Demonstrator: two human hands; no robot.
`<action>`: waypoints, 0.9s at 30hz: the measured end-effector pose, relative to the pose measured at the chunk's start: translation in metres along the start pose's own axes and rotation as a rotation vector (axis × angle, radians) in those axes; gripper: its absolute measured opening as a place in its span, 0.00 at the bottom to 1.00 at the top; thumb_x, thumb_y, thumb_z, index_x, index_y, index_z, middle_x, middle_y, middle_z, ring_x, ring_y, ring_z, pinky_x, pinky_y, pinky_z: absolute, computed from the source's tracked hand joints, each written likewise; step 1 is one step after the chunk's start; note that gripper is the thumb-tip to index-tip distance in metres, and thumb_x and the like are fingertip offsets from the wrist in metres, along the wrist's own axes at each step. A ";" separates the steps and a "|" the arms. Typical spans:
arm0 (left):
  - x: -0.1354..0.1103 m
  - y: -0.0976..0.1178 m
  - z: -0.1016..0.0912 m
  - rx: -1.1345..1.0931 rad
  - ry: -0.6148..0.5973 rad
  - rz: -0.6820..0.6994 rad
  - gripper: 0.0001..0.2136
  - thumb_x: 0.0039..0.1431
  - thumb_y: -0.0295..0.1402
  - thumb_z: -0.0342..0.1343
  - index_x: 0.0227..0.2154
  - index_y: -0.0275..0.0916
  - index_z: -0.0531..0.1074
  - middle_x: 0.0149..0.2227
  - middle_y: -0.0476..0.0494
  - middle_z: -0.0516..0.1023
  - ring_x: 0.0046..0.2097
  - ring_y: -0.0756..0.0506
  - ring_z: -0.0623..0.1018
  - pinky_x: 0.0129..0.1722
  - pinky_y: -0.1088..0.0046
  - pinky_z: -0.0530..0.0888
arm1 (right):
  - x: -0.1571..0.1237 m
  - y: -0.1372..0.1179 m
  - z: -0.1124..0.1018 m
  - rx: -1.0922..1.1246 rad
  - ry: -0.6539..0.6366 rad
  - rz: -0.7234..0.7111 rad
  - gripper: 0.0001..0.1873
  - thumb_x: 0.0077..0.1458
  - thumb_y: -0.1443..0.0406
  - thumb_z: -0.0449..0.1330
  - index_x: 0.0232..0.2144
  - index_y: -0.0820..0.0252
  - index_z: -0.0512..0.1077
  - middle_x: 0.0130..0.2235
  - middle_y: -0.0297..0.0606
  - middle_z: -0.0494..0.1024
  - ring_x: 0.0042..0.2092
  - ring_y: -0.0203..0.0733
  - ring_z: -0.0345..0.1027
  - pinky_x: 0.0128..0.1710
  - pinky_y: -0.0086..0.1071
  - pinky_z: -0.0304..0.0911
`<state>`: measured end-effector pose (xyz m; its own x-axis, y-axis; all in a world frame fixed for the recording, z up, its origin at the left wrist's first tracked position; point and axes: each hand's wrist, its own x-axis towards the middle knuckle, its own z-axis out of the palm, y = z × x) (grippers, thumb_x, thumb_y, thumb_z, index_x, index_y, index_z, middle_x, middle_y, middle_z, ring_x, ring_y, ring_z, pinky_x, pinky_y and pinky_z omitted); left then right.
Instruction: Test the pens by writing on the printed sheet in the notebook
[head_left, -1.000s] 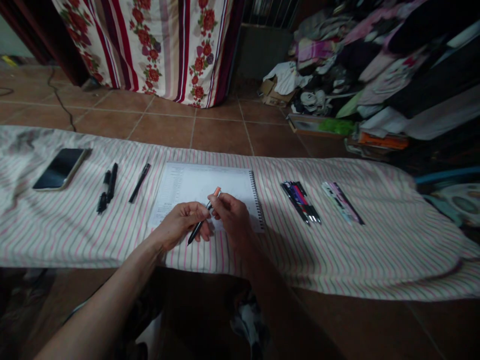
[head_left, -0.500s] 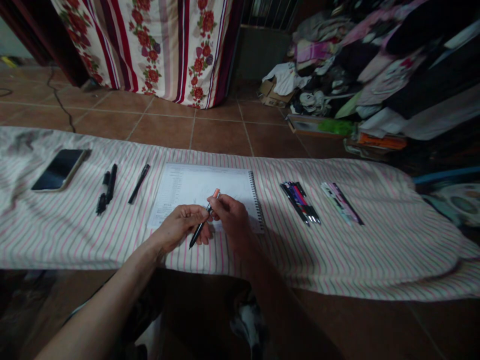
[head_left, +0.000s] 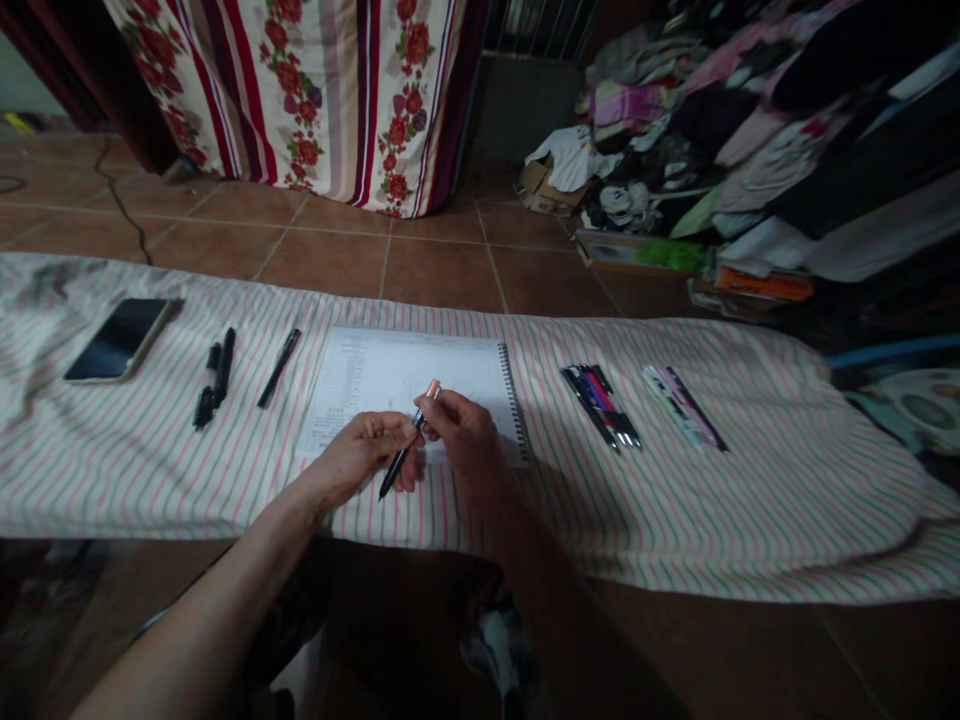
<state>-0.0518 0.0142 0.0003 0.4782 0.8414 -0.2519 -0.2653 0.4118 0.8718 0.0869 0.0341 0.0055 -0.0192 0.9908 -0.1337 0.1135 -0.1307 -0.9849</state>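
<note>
— How much room is there about your hands, taking twelve o'clock as straight ahead?

— I reach over the near edge of the table at six o'clock. At twelve, the far edge runs just beyond the open notebook, floor tiles behind it. Toward three, a broad stretch of striped cloth separates the notebook's coiled side from the first pen bundle; toward nine, a narrow strip parts the page from a lone black pen.

— And the hands?

— Both are clamped on one orange-ended pen, at the notebook's near side. My left hand pinches the barrel, thumb on top, fingers curled beneath; my right hand grips close to the orange end, its arm entering from five o'clock. The pen slants, dark tip toward seven, orange end toward one.

— The count?

— One notebook, one pen in hand, and one phone farthest out, between nine and ten. Two black pens lie side by side between phone and lone pen. Two bundles rest at three o'clock: the nearer dark with purple, the outer bundle pale, pink and black, both packed too tightly to number.
</note>
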 end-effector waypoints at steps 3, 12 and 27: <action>0.000 -0.002 0.000 -0.010 0.000 0.008 0.12 0.56 0.39 0.55 0.25 0.34 0.68 0.18 0.47 0.73 0.19 0.51 0.71 0.24 0.74 0.66 | 0.000 0.001 -0.002 -0.015 -0.027 -0.014 0.15 0.47 0.54 0.56 0.24 0.60 0.71 0.19 0.29 0.65 0.23 0.33 0.59 0.25 0.28 0.56; 0.002 -0.003 0.007 0.211 0.148 0.076 0.14 0.55 0.42 0.55 0.26 0.35 0.67 0.17 0.50 0.71 0.20 0.54 0.68 0.24 0.76 0.65 | 0.004 0.004 0.001 0.019 0.014 -0.040 0.15 0.46 0.53 0.57 0.24 0.60 0.71 0.18 0.29 0.66 0.23 0.33 0.60 0.25 0.27 0.57; 0.000 -0.012 0.018 0.430 0.227 0.088 0.16 0.58 0.45 0.48 0.25 0.36 0.66 0.17 0.50 0.71 0.20 0.52 0.69 0.23 0.75 0.65 | 0.002 -0.001 -0.003 -0.063 0.030 0.003 0.19 0.46 0.51 0.57 0.22 0.62 0.74 0.17 0.29 0.64 0.22 0.32 0.57 0.23 0.28 0.54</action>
<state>-0.0332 0.0030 -0.0028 0.2625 0.9411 -0.2133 0.0965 0.1943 0.9762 0.0902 0.0368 0.0061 0.0109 0.9911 -0.1324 0.1760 -0.1323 -0.9755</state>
